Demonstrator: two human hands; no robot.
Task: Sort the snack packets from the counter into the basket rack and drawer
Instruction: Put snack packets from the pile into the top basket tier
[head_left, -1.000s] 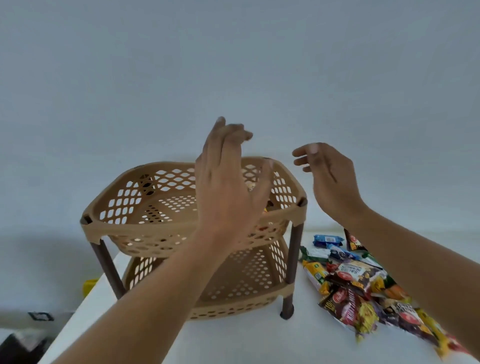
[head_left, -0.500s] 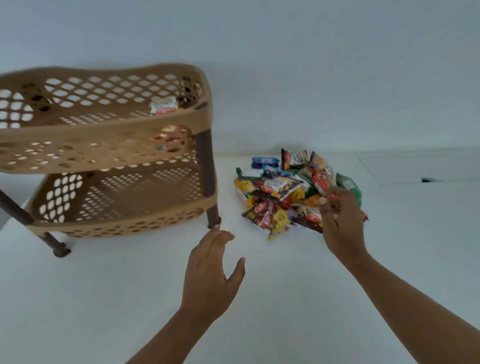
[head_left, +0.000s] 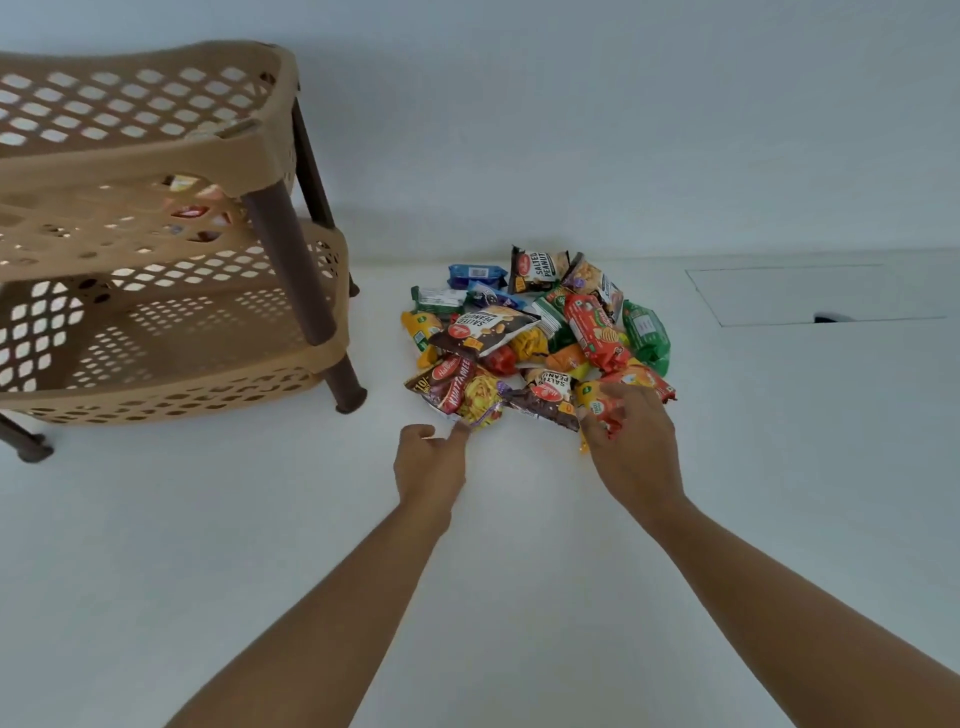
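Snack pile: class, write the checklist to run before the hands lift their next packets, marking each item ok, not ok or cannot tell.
1. Right hand grips orange packet: ok.
2. Left hand grips red-yellow packet: cannot tell; one finger touches its edge.
3. Rack stands upright beside the pile: ok.
4. Top basket has room: cannot tell; some packets show through its lattice.
5. Drawer open: cannot tell; none in view.

Colourful snack packets (head_left: 537, 338) heaped beside tan two-tier basket rack (head_left: 130, 167)
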